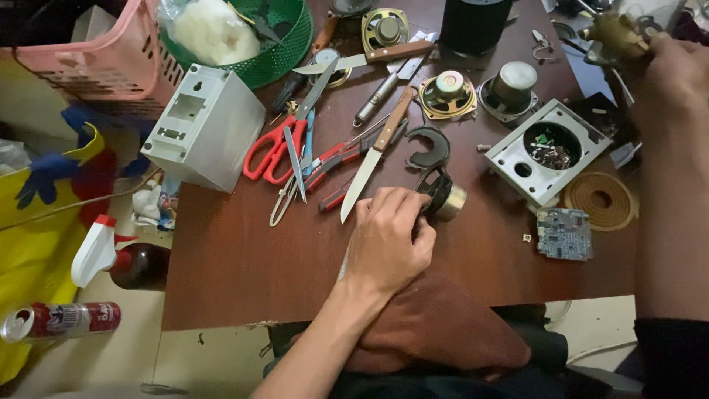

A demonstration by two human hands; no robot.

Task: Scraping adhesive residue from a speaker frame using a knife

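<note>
Brown tabletop point(244, 258), cluttered with tools. Far left of my left hand point(391, 236), a green basket point(284, 52) holds white stuffing. That hand is curled shut on a small speaker magnet point(447, 198), just right of its fingertips; I judge it dense, rigid and slick, best pinched by its black frame. Between my hands, a grey housing point(517, 159) holds loose bits. My right hand point(676, 63), top right, grips 1 brassy part point(617, 33).
</note>
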